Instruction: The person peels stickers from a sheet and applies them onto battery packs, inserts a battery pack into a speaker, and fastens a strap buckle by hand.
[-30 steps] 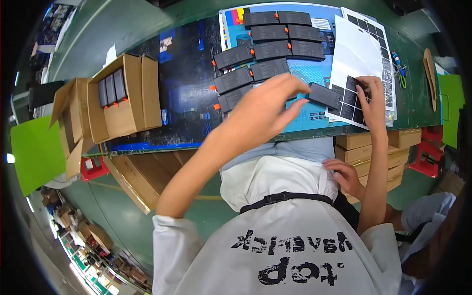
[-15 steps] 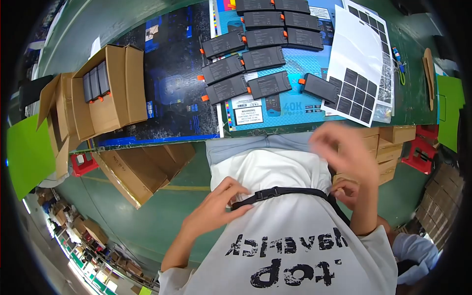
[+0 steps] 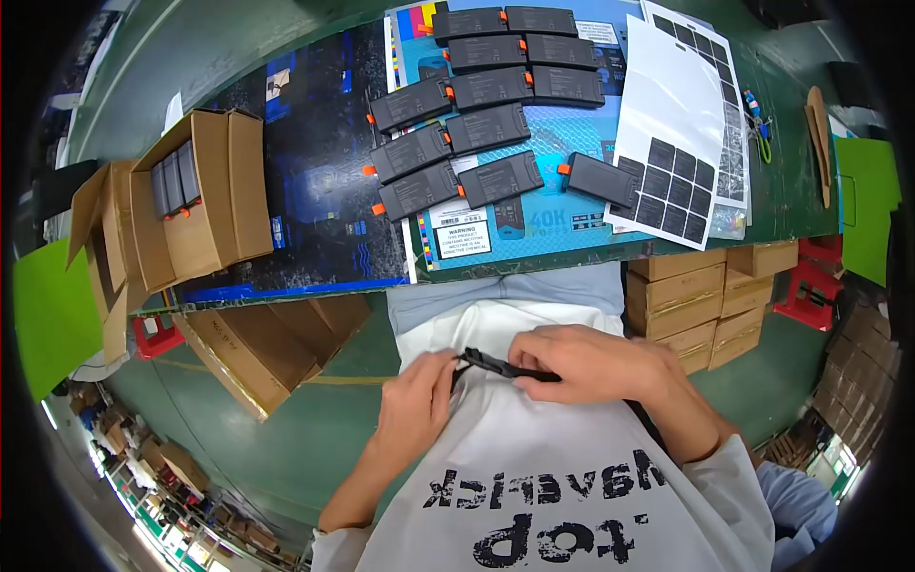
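Note:
A black waist strap with a plastic buckle (image 3: 491,363) crosses the front of the white T-shirt (image 3: 543,477) I wear. My left hand (image 3: 416,400) pinches the strap at the buckle's left end, fingers closed. From the right, my right hand (image 3: 586,364) wraps its fingers around the strap on the buckle's other side. The hands are a short gap apart, with the buckle between them. Beyond them on the table lie several black rectangular battery packs (image 3: 496,129) with orange tabs, in rows. A single black pack (image 3: 599,179) lies apart, partly on a label sheet.
White sheets with black labels (image 3: 667,124) lie on the table's right side. An open cardboard box (image 3: 229,200) at the left holds several black packs. Stacked cartons (image 3: 681,296) and a red stool (image 3: 806,294) stand below. A person's light blue sleeve (image 3: 799,500) shows behind at right.
My right hand has come down and left from near the table edge onto the strap. My left hand now grips at the buckle, which is raised and tilted. The other person's hand at right no longer shows clearly.

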Demonstrator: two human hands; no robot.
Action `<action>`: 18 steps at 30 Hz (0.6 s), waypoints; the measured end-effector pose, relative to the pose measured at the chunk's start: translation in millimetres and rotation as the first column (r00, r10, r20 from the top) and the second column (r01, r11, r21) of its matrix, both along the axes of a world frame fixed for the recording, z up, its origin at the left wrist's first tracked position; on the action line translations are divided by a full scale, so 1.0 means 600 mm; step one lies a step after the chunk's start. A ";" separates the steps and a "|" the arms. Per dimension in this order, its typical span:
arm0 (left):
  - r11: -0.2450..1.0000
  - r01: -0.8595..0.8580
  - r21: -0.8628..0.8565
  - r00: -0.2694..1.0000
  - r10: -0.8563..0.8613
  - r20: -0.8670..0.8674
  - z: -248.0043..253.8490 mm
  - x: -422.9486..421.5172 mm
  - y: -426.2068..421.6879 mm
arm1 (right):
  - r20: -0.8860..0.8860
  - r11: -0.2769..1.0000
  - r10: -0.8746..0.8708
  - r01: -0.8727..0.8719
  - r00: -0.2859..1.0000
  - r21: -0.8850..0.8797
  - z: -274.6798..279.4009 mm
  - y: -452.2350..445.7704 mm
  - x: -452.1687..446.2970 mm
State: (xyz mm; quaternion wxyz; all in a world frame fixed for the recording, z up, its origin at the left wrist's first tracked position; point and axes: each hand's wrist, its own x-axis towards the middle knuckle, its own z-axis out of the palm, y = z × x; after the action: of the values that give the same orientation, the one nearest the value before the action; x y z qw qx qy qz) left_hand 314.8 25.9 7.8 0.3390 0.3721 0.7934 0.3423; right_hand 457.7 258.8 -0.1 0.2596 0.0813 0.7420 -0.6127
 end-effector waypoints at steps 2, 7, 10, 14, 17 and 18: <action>0.998 -0.038 -0.042 0.999 0.038 -0.001 0.001 -0.011 0.019 | -0.047 0.999 -0.033 0.034 0.998 0.021 0.006 -0.005 -0.001; 0.990 -0.034 0.137 0.994 0.048 -0.098 -0.052 -0.031 0.044 | -0.016 0.975 -0.212 0.212 0.977 0.071 -0.014 0.015 -0.010; 0.995 -0.063 0.082 0.997 0.059 0.054 -0.050 -0.033 0.042 | -0.097 0.942 -0.313 0.322 0.945 0.098 -0.030 0.006 -0.005; 0.993 -0.077 -0.091 0.783 0.117 0.612 -0.068 -0.064 0.016 | -0.275 0.865 -0.363 0.432 0.890 0.256 -0.057 -0.001 -0.008; 0.987 0.044 -0.155 0.724 0.075 0.685 -0.056 -0.061 -0.017 | -0.357 0.845 -0.344 0.452 0.869 0.287 -0.072 0.012 -0.011; 0.948 0.240 -0.208 0.776 -0.059 0.628 -0.053 -0.060 -0.034 | -0.396 0.846 -0.292 0.428 0.871 0.317 -0.079 0.016 -0.013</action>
State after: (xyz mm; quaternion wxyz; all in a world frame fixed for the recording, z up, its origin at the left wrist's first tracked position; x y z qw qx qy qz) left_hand 278.8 5.6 -24.1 0.6529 0.2518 0.6472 0.3023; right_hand 449.7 268.7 -47.3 -0.0126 0.1674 0.8537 -0.4931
